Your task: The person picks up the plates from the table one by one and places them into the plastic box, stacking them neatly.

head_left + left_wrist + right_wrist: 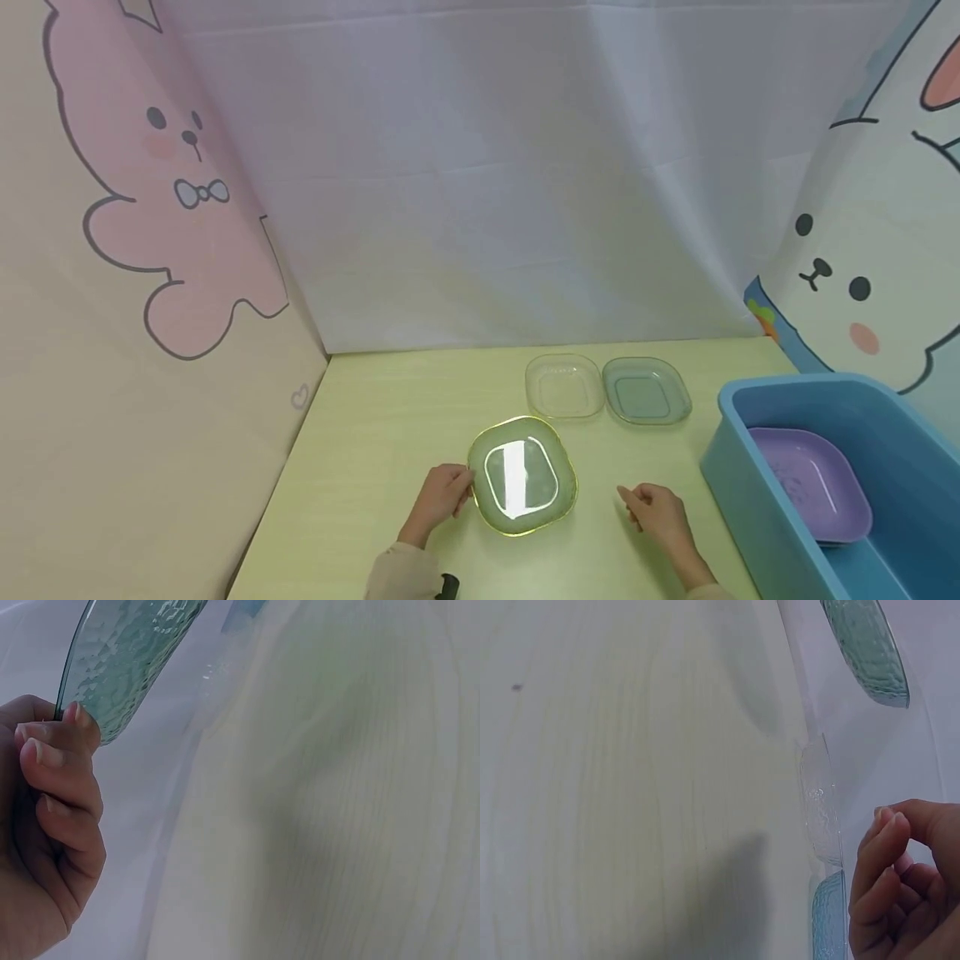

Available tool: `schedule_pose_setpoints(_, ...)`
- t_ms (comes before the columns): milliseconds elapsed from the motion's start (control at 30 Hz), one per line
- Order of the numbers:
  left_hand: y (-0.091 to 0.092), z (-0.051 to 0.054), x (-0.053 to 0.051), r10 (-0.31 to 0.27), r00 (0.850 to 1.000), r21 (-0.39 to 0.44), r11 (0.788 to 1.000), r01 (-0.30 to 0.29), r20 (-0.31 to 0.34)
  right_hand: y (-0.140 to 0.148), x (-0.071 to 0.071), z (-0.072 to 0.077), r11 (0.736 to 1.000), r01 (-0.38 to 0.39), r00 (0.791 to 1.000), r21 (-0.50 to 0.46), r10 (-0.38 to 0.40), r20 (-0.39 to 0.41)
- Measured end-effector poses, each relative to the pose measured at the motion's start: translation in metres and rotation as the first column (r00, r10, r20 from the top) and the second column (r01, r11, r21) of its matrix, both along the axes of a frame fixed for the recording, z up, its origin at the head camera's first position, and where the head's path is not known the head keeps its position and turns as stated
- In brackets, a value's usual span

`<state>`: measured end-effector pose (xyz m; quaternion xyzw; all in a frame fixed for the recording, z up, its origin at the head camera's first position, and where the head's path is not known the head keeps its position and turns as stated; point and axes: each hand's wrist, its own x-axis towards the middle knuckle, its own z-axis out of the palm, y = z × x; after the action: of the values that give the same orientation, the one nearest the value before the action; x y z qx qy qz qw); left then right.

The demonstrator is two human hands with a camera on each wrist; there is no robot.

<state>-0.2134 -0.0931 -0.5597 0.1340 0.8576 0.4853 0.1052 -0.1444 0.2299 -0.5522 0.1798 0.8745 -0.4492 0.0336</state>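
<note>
A square green glass plate (514, 476) with rounded corners and a gold rim is held above the table. My left hand (441, 498) pinches its left edge between thumb and fingers. In the left wrist view the rippled glass plate (124, 664) rises from the fingertips, its shadow falling on the wood below. To the right of the plate, my right hand (657, 515) hovers over the table, apart from it. The right wrist view shows that hand (900, 892) with loosely curled fingers and thumb near the index finger, nothing between them.
Behind the held plate, a clear glass plate (565, 386) and a bluish-green glass plate (647, 390) lie side by side on the pale wood table (360, 433). At the right stands a blue bin (765, 500) with a purple plate (817, 483) inside. White cloth walls surround the table.
</note>
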Motion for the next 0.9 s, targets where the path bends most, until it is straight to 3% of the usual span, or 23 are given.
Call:
schedule_pose_setpoints(233,0.014,-0.003,0.0,-0.08,0.997,-0.01,0.997,0.08,0.008,-0.005,-0.002,0.002,0.999,-0.023,1.0,-0.043,0.023,-0.01)
schedule_pose_setpoints(467,0.025,-0.005,0.002,-0.116,0.993,-0.007,0.993,0.116,0.024,-0.017,0.0,0.004,0.976,-0.184,0.983,-0.119,0.183,-0.024)
schedule_pose_setpoints(633,0.029,-0.002,0.004,-0.119,0.993,-0.002,0.993,0.119,0.018,-0.023,0.002,0.002,0.957,-0.282,0.959,-0.067,0.278,-0.054)
schedule_pose_setpoints(900,0.029,-0.002,0.003,-0.089,0.996,-0.025,0.996,0.09,0.021,-0.032,0.004,-0.002,0.963,-0.269,0.956,0.024,0.27,-0.116)
